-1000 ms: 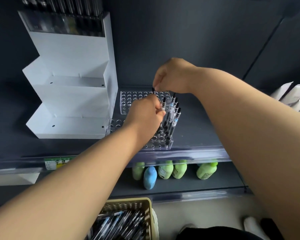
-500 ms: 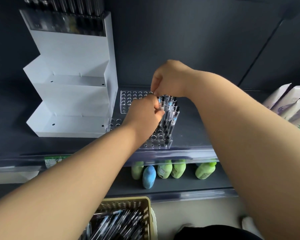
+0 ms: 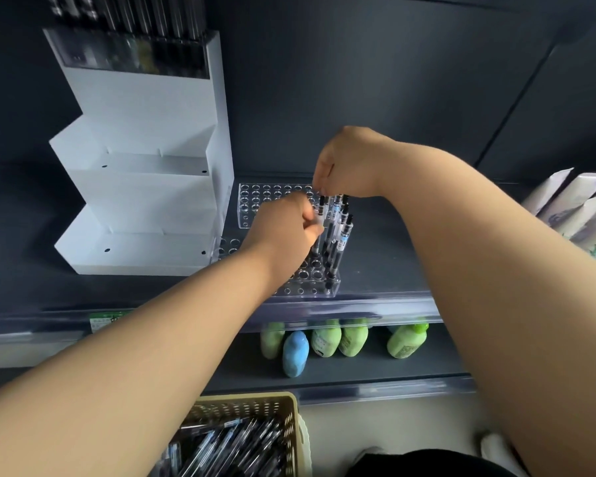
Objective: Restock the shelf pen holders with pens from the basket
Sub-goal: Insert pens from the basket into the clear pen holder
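Note:
Two clear pen holders with rows of holes sit on the dark shelf: a near holder [image 3: 303,282] and a far holder [image 3: 265,197]. Several pens [image 3: 339,232] stand upright at the near holder's right side. My right hand [image 3: 348,163] pinches the black top of one pen [image 3: 321,210] that stands among them. Just left of that pen, my left hand [image 3: 283,232] has its fingers curled, the fingertips against the pen's barrel. The hand hides much of the near holder. At the bottom, a beige basket [image 3: 245,406] holds several pens [image 3: 227,445].
A white stepped display stand [image 3: 141,201] is left of the holders, with dark pens [image 3: 145,18] in its top tier. Green and blue bottles [image 3: 324,340] fill the shelf below. Pale packages [image 3: 572,197] lean at the right. The shelf's clear front lip [image 3: 375,306] runs below the near holder.
My right hand has come down with the pinched pen, which now stands lower among the others in the near holder. My left hand stays beside it.

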### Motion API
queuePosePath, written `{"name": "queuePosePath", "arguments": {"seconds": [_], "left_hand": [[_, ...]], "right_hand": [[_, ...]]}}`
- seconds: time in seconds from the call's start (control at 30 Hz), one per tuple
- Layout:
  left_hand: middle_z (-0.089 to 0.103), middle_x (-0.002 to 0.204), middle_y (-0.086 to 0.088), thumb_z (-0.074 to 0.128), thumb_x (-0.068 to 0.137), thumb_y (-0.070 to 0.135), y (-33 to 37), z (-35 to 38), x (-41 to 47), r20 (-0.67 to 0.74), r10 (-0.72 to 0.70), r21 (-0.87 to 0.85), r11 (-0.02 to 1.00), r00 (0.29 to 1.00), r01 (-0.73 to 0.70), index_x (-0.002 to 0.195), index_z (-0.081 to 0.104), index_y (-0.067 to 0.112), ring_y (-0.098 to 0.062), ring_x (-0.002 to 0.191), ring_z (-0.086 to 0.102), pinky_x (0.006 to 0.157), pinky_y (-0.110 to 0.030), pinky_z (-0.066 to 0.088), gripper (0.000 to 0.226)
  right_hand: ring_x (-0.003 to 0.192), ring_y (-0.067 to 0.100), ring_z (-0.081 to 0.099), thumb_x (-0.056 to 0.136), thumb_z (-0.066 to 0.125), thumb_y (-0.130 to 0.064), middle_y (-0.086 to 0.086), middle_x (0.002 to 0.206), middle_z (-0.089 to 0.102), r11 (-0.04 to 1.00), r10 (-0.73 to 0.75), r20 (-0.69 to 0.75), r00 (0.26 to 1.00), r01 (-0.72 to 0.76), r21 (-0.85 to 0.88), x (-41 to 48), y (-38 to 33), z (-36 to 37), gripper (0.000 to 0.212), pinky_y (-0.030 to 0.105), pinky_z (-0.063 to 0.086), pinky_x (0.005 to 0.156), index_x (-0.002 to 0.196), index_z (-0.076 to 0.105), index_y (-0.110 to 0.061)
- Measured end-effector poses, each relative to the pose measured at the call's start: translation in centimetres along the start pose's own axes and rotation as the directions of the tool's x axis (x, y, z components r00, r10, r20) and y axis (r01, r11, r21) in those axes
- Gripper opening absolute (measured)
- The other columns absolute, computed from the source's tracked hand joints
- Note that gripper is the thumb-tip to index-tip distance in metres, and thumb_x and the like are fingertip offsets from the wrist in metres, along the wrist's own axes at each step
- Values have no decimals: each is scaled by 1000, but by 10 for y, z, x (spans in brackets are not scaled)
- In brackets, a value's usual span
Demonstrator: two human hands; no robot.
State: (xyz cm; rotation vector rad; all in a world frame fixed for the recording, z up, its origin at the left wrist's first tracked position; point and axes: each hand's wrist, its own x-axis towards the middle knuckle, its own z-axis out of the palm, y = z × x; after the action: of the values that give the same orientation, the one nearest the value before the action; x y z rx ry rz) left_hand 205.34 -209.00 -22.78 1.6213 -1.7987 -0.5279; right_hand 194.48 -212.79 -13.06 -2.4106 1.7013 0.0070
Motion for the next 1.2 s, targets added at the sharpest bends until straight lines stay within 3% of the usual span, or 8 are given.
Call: {"name": "queuePosePath", "arguments": {"seconds": [0.13, 0.27, 0.47, 0.77, 0.87, 0.97, 1.07, 1.2], "left_hand": [[66, 88, 2, 65, 86, 25, 1, 0, 0, 12, -5, -23, 1000, 1000, 5, 91, 63, 13, -12, 82, 61, 75, -24, 47, 13], [65, 87, 4, 67, 85, 24, 2, 0, -1, 29, -2, -31, 1000, 1000, 3, 91, 63, 13, -11, 81, 61, 71, -17, 44, 13], [65, 95, 0, 69, 84, 21, 0, -10, -7, 60, -47, 18, 999, 997, 46, 100, 61, 13, -16, 87, 61, 82, -26, 48, 20], [63, 109, -2, 57, 88, 14, -49, -63, -103, 65, 2, 349, 937, 998, -24, 114, 61, 18, -23, 97, 59, 85, -31, 47, 26], [61, 113, 1, 58, 89, 18, -79, -69, -153, 124, -71, 431, 902, 990, 10, 118, 60, 19, -23, 106, 57, 90, -36, 47, 29], [64, 111, 1, 61, 86, 12, -121, -62, -204, 148, -240, 399, 902, 959, 163, 113, 65, 17, -20, 102, 60, 91, -32, 47, 28], [68, 102, -3, 61, 85, 9, -163, -49, -238, 152, -450, 390, 845, 880, 365, 103, 70, 17, -21, 92, 63, 86, -30, 51, 22], [68, 96, 10, 57, 89, 24, -178, -25, -247, 177, -516, 416, 811, 838, 411, 91, 64, 37, -18, 89, 62, 84, -31, 51, 15]], "right_hand": [[112, 24, 58, 90, 52, -14, 5, 118, 65, 995, 7, 25, 1000, -5, -101, -8, -2, -4, 27, 34, 50, 92, 111, 68, -11], [116, 28, 55, 88, 47, -8, 10, 119, 64, 999, 35, -69, 997, -32, 35, -10, 1, -8, 29, 40, 51, 93, 108, 67, -6], [109, 18, 57, 89, 50, -11, -6, 108, 67, 987, 1, -312, 950, 49, 153, -25, -2, -3, 29, 35, 42, 101, 104, 70, -27], [96, 31, 57, 79, 57, -11, 3, 92, 71, 934, -137, -623, 770, 310, 178, -93, -48, 87, 26, 42, 45, 80, 101, 71, -14], [98, 31, 57, 80, 58, -8, 6, 98, 71, 906, -95, -481, 871, 276, 321, -118, -65, 148, 26, 43, 48, 85, 103, 71, -12], [106, 26, 56, 86, 56, -9, 6, 108, 67, 897, 14, -108, 994, 35, 442, -143, -79, 209, 28, 33, 45, 93, 110, 67, -16], [103, 28, 58, 88, 51, -14, 7, 101, 62, 937, 37, 282, 959, -131, 324, -152, -86, 253, 20, 28, 47, 80, 102, 64, -22], [111, 25, 56, 88, 52, -13, 3, 119, 60, 978, 115, 484, 867, -184, 98, -160, -91, 280, 31, 26, 45, 89, 116, 61, -21]]}}
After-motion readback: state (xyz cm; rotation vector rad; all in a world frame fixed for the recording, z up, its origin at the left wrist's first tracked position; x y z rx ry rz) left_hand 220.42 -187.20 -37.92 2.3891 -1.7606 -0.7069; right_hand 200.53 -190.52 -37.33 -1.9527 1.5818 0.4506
